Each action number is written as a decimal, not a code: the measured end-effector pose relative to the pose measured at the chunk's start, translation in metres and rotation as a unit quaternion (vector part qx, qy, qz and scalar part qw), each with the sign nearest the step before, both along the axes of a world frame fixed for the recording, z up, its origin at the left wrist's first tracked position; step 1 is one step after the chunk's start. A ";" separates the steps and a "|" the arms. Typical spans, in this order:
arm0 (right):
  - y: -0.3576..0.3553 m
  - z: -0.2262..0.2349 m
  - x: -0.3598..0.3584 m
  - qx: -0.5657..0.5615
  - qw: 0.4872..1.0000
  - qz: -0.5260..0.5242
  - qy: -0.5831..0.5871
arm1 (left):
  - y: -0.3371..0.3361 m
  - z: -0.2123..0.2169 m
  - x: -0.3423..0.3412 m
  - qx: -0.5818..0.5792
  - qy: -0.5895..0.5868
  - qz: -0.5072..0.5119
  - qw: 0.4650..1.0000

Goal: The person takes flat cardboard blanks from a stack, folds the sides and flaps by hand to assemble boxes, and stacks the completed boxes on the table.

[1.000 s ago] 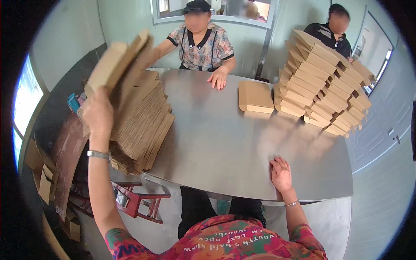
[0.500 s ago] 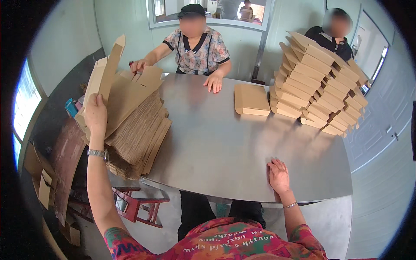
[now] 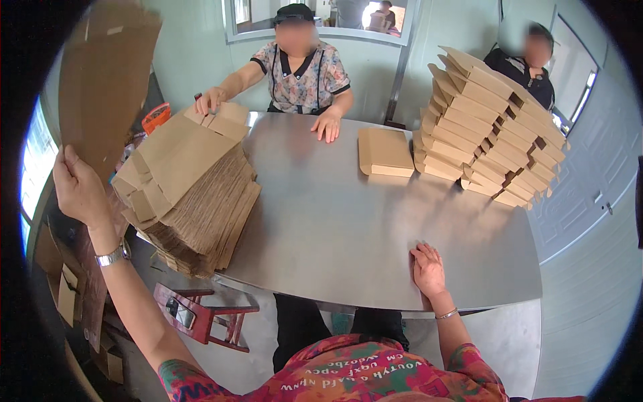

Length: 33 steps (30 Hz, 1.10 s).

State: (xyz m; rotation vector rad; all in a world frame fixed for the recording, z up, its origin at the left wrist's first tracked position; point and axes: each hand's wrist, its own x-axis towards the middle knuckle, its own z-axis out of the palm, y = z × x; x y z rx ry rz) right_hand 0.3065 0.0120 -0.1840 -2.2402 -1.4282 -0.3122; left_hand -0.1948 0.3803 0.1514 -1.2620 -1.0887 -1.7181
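Note:
My left hand (image 3: 80,186) grips the lower edge of a flat brown cardboard box blank (image 3: 107,84), held raised and upright at the far left. Beside it, on the left of the metal table (image 3: 321,221), leans a thick stack of flattened cardboard blanks (image 3: 201,214), its top sheet creased with flaps. Resting on the table's near right part, my right hand (image 3: 429,269) lies with fingers stretched out, holding nothing. A folded cardboard box (image 3: 387,151) lies at the table's far side.
Folded boxes stand in a tall pile (image 3: 492,127) at the far right. Across the table, a person in a black cap (image 3: 295,67) touches the stack; another person (image 3: 526,67) is behind the pile. A red stool (image 3: 204,315) stands below the table's left edge.
My left hand has moved left and lifted the blank off the stack, turning its broad face toward me. The top of the stack now shows. My right hand stays put.

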 end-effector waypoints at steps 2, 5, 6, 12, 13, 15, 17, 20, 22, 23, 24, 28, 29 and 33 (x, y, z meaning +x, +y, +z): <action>-0.002 0.000 0.002 -0.009 1.000 -0.010 -0.007 | -0.012 -0.011 0.026 0.021 0.043 -0.035 0.998; -0.003 -0.003 0.003 0.000 1.000 -0.013 -0.016 | -0.049 -0.020 0.080 0.071 0.229 -0.110 0.965; -0.003 -0.003 0.003 0.008 1.000 -0.011 -0.014 | -0.062 -0.025 0.095 0.063 0.296 -0.147 0.942; -0.010 -0.006 0.002 0.054 0.998 0.010 -0.012 | -0.135 -0.131 0.199 -0.154 0.553 -0.348 0.741; -0.013 -0.007 0.002 0.090 0.996 0.018 0.011 | -0.149 -0.155 0.208 -0.146 0.528 -0.387 0.742; -0.022 0.012 -0.023 0.099 0.990 0.000 0.099 | -0.170 -0.207 0.209 -0.188 0.493 -0.454 0.718; -0.030 0.009 -0.041 0.166 0.970 -0.021 0.176 | -0.185 -0.251 0.206 -0.260 0.458 -0.497 0.690; -0.040 0.005 -0.066 0.149 0.918 -0.037 0.365 | -0.201 -0.303 0.197 -0.312 0.419 -0.525 0.672; -0.034 0.008 -0.079 0.144 0.922 -0.013 0.359 | -0.208 -0.313 0.194 -0.335 0.406 -0.541 0.656; -0.030 0.005 -0.082 0.154 0.913 -0.059 0.372 | -0.209 -0.313 0.196 -0.336 0.405 -0.545 0.653; -0.027 0.004 -0.086 0.165 0.903 -0.104 0.383 | -0.208 -0.313 0.197 -0.341 0.409 -0.546 0.647; -0.003 0.006 -0.094 0.170 0.890 -0.150 0.396 | -0.207 -0.311 0.198 -0.349 0.418 -0.557 0.626; -0.002 0.002 -0.093 0.182 0.890 -0.132 0.397 | -0.207 -0.308 0.198 -0.349 0.417 -0.559 0.627; 0.004 0.004 -0.097 0.267 0.884 -0.051 0.380 | -0.202 -0.303 0.195 -0.360 0.434 -0.569 0.598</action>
